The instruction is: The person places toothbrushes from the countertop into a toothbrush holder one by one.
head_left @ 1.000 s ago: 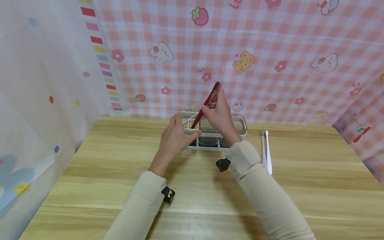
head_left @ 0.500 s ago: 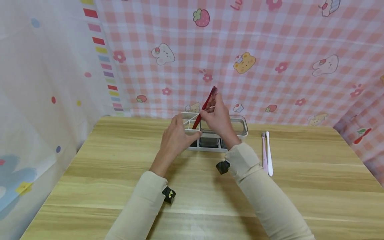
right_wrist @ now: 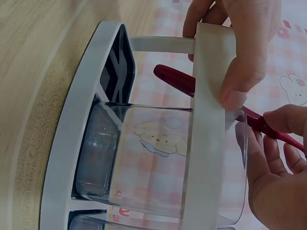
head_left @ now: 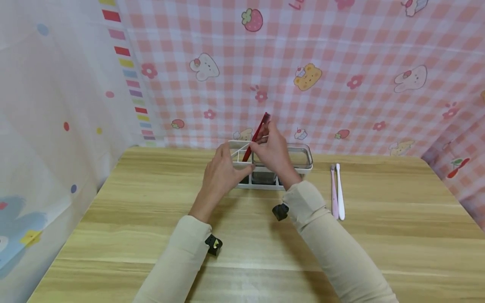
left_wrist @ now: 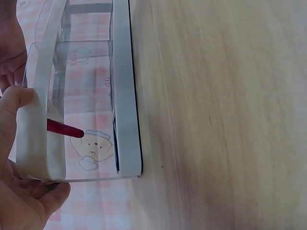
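A white toothbrush holder (head_left: 280, 170) with clear cups stands near the back of the table. My left hand (head_left: 223, 168) grips its left end, thumb at the front of the upper rim and fingers behind. With thumb and fingers my right hand (head_left: 274, 149) pinches a red toothbrush (head_left: 260, 127), bristles up and tilted to the right. In the right wrist view the toothbrush's handle end (right_wrist: 172, 79) pokes down through the upper frame, above the base. The left wrist view shows that red tip (left_wrist: 67, 129) hanging below the rim as well.
A pink toothbrush (head_left: 334, 193) and a white toothbrush (head_left: 340, 193) lie side by side on the wooden table (head_left: 398, 235), right of the holder. Behind the table hangs a pink checked cloth (head_left: 322, 38); a white dotted cloth (head_left: 57, 160) hangs at the left.
My right hand has moved slightly down and left, lowering the red toothbrush further through the holder's upper frame. The left hand keeps its grip on the holder.
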Motion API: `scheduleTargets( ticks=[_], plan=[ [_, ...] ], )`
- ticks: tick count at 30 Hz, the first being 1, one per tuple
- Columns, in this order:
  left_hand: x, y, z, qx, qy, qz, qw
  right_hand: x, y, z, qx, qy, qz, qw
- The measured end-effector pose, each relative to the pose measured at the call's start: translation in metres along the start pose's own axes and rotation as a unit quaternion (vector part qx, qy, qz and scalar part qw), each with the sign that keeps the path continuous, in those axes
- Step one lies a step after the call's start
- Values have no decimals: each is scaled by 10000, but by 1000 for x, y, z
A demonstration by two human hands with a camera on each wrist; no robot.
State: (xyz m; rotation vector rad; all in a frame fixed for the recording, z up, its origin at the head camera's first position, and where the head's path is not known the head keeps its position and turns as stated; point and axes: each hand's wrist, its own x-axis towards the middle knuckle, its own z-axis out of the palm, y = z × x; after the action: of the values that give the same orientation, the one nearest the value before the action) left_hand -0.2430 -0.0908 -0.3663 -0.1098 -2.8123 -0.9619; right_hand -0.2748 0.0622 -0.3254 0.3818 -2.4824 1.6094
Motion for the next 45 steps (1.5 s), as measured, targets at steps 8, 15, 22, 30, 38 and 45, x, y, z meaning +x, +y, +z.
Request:
scheduleTargets(
  ticks=[8,15,22,30,38,45],
  plan=[
    [1,-1,1,-19,85,89,9999,0,3,3,-272,34,-35,9996],
    [0,-2,0,-19,112,142,9998,-3,4,4,-494,39,54,9988],
    [1,-2,0,-16,75,110,9999,-3,5,4,-601,-176,183,9979],
    [1,-1,0,-22,-36,6,10000,-1,5,1,-656,-424,292,9965],
    [0,0,2,-98,-41,-14,9999,-6,6,-9,-354,-369,418,9978],
    [0,1,0,-102,-121,-105,9998,-18,5,-24,-1224,-64,-407,9916]
  ],
)
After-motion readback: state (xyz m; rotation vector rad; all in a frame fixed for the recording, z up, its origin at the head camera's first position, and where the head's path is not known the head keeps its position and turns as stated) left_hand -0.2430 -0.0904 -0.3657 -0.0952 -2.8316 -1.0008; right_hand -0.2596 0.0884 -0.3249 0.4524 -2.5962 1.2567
